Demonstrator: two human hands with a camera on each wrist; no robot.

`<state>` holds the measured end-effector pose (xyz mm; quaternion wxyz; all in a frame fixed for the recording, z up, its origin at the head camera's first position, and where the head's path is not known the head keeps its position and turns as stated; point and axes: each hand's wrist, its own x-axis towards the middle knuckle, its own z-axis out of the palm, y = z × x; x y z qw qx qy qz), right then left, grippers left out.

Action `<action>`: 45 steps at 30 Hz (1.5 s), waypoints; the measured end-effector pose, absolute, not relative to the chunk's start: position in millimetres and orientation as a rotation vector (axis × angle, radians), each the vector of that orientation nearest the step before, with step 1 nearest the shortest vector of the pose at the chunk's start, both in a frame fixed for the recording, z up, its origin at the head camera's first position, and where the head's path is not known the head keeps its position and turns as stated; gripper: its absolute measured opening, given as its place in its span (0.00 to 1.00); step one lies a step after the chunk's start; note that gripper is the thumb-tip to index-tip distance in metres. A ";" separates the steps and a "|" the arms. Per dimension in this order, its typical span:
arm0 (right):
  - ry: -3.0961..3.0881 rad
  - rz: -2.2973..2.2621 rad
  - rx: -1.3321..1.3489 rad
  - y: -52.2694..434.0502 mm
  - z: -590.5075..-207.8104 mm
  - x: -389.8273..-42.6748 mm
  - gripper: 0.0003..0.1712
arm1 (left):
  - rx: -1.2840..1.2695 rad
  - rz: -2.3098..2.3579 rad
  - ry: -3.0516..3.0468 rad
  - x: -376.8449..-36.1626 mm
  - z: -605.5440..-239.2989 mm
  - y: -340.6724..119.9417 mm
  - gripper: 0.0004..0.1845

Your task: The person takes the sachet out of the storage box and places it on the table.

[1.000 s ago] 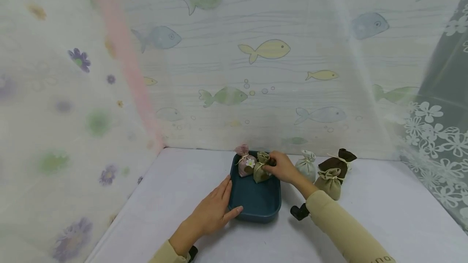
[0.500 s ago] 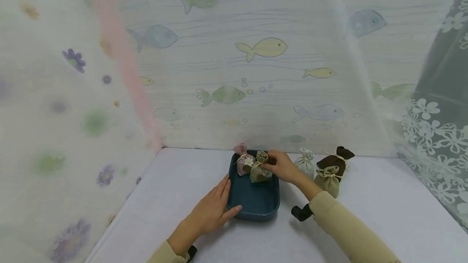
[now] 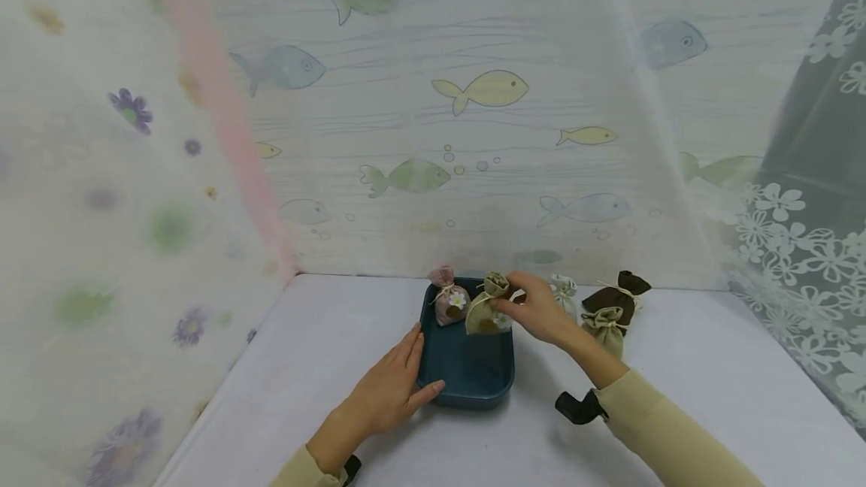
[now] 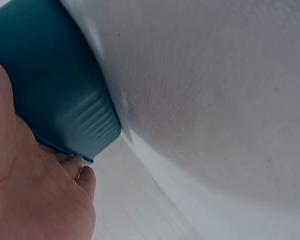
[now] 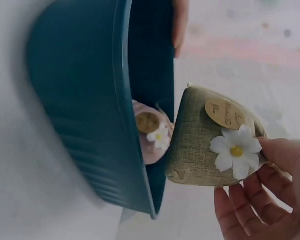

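Now olive sachet [image 3: 489, 310] higher — rt hand [image 3: 537, 309]

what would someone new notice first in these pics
The right hand grips an olive burlap sachet with a white daisy by its tied neck, above the far end of a teal tray. A pink sachet sits in the tray's far left corner, and the left hand rests on the near left rim.

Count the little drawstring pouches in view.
5. Pink pouch sits in the blue tray; olive pouch is held over it by the right hand; white, brown and tan stand right of the tray. More may be hidden.
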<state>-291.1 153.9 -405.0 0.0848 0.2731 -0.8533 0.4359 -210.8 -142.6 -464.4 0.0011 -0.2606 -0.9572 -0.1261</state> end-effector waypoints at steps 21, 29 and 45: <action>-2.587 1.179 0.589 215.4 -422.1 -260.7 0.05 | -0.845 -0.454 -2.951 -209.4 -470.9 -144.9 0.49; -2.636 1.157 0.536 227.4 -438.9 -254.9 0.05 | -0.834 -0.451 -2.966 -209.8 -471.3 -145.2 0.49; -2.628 1.060 0.516 231.9 -455.0 -254.8 0.05 | -0.844 -0.461 -2.972 -210.3 -468.0 -144.7 0.50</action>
